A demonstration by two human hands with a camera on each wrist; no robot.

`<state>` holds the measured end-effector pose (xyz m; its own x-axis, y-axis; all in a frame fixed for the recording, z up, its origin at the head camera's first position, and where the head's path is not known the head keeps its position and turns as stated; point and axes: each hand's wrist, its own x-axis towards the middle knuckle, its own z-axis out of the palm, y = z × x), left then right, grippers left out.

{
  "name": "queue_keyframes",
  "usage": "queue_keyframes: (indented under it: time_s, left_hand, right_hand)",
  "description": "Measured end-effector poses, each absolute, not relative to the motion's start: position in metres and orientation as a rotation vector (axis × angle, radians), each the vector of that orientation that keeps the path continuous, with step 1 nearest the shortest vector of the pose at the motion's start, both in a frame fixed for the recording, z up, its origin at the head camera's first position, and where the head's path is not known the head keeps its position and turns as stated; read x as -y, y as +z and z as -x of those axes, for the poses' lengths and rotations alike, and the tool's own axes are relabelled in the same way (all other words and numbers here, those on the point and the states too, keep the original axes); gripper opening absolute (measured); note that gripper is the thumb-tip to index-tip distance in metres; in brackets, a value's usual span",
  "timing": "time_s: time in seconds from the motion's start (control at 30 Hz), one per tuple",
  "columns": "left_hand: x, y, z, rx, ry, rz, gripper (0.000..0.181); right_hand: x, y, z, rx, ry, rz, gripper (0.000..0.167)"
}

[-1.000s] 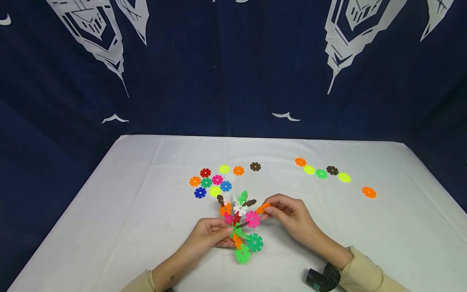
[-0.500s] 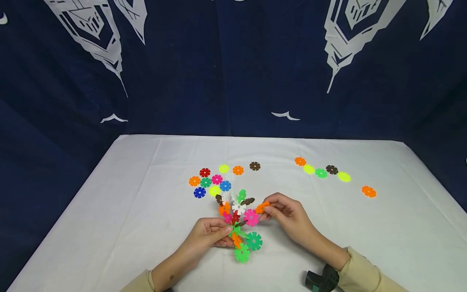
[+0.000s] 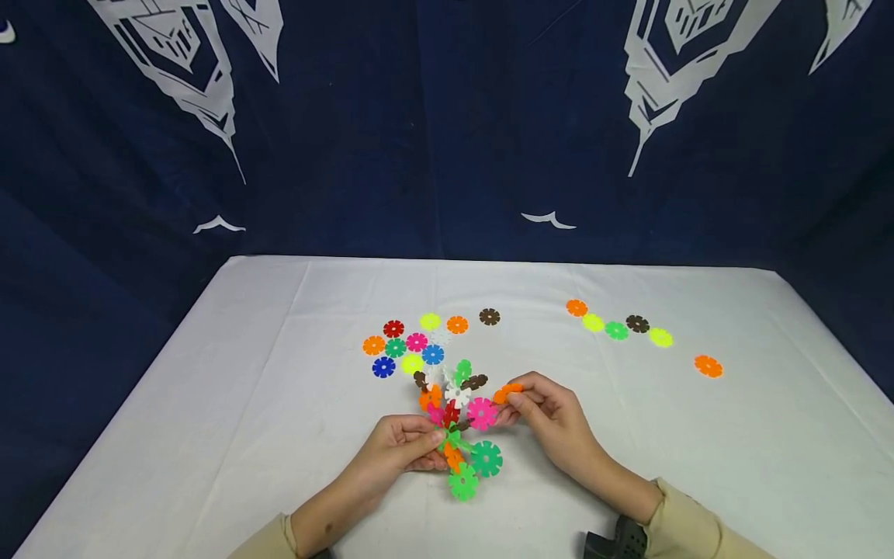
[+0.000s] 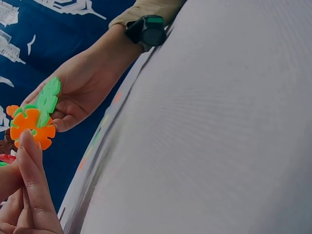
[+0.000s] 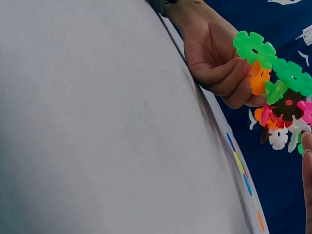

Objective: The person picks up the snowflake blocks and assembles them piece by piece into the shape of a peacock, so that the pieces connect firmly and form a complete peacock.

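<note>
In the head view my left hand (image 3: 405, 446) grips a cluster of interlocked notched plastic discs (image 3: 482, 414) by a green disc near its middle. The cluster stands above the table, with green, orange, pink, red, brown and white discs slotted at various angles. My right hand (image 3: 552, 407) pinches an orange notched disc (image 3: 508, 393) between thumb and fingers, beside the pink disc on the cluster's right. Whether those two touch, I cannot tell. The left wrist view shows a green disc (image 4: 48, 101) and an orange disc (image 4: 33, 129) of the cluster near the left fingertips.
Loose discs lie flat behind the hands, including a dark blue one (image 3: 383, 367) and a brown one (image 3: 490, 317). Farther right are several more, with an orange disc (image 3: 708, 366) apart from them. A white cloth covers the table (image 3: 279, 373); a dark blue curtain (image 3: 419, 155) hangs behind.
The orange disc in my right hand has tipped to lie more level, and the right fingers have shifted slightly with it. My left hand keeps its grip on the cluster, almost still.
</note>
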<state>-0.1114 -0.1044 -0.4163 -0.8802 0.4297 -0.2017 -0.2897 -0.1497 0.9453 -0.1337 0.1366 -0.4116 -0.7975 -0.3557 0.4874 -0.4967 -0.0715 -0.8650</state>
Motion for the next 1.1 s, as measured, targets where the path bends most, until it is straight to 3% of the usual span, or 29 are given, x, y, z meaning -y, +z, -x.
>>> queue_keyframes:
  time_s: [0.83,1.0,1.1]
  left_hand:
    - [0.103,-0.415,0.115,-1.690,2.091,-0.124,0.014]
    - [0.110,-0.418,0.114,-1.645,2.124,-0.085,0.008]
    - [0.113,-0.417,0.119,-1.626,2.167,-0.096,0.005]
  right_hand:
    - [-0.127,-0.398,0.129,2.177,1.705,-1.026,0.021]
    - [-0.137,-0.397,0.159,2.395,1.874,-1.041,0.012]
    - [-0.144,-0.391,0.197,2.575,1.872,-0.779,0.018]
